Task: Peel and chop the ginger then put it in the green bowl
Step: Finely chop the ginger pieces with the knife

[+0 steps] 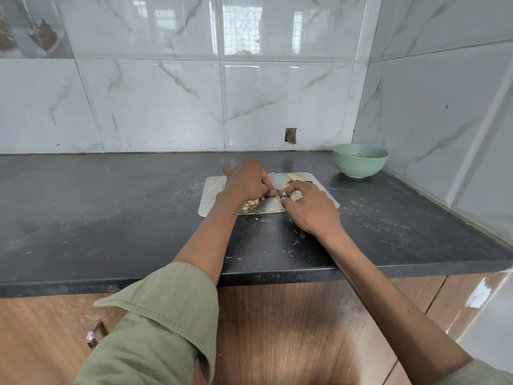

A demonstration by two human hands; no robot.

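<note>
A metal cutting board [211, 195] lies on the dark counter. My left hand [245, 182] rests on it with fingers curled, pinching a piece of ginger [271, 193] against the board. My right hand [309, 209] grips a knife [285, 194] by the handle, its blade lying close beside my left fingertips. Several pale chopped ginger bits [249, 204] lie under my left wrist. Another peeled ginger piece [294, 177] sits at the board's far edge. The green bowl [360, 160] stands at the back right, in the corner, apart from both hands.
Marble-look tiled walls [277, 101] close off the back and right side of the counter [111, 207]. A small hole in the wall [290, 135] sits behind the board. Wooden cabinet fronts with a metal handle [94, 336] are below the counter edge.
</note>
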